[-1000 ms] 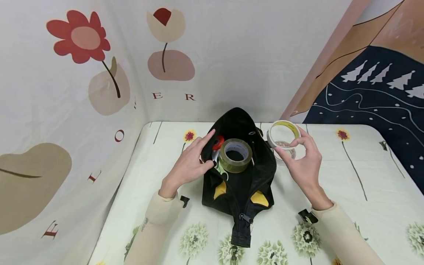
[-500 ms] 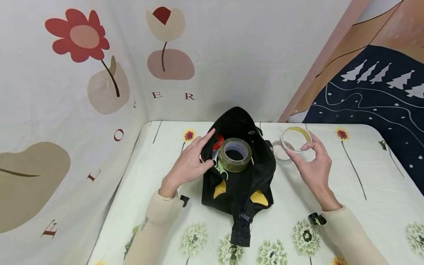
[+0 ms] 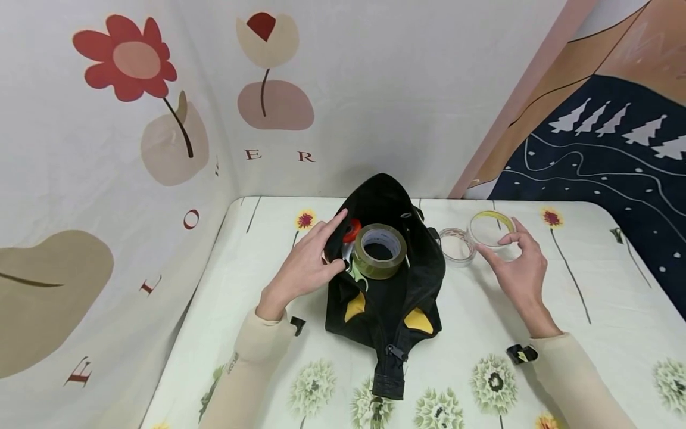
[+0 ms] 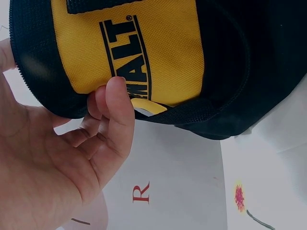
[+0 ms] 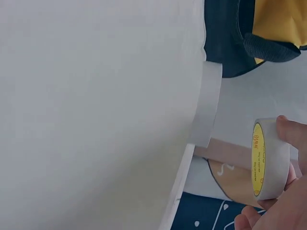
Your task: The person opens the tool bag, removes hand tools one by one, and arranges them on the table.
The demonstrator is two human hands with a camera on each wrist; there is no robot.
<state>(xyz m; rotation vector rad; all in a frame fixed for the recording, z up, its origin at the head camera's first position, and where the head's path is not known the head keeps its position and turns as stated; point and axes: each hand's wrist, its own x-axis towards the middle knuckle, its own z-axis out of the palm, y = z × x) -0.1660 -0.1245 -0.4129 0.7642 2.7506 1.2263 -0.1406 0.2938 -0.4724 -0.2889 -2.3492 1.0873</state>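
Wall cloth (image 3: 370, 89) lettered "E R" hangs beyond the left grip (image 3: 302, 268), which narrowly pinches a black bag (image 3: 388, 304) reading "ALT"; the right grip (image 3: 518, 271) pinches white tape (image 5: 277, 163).

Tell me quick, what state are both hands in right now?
Left hand: closed, pinching the rim of the black bag.
Right hand: closed, holding a white tape roll.
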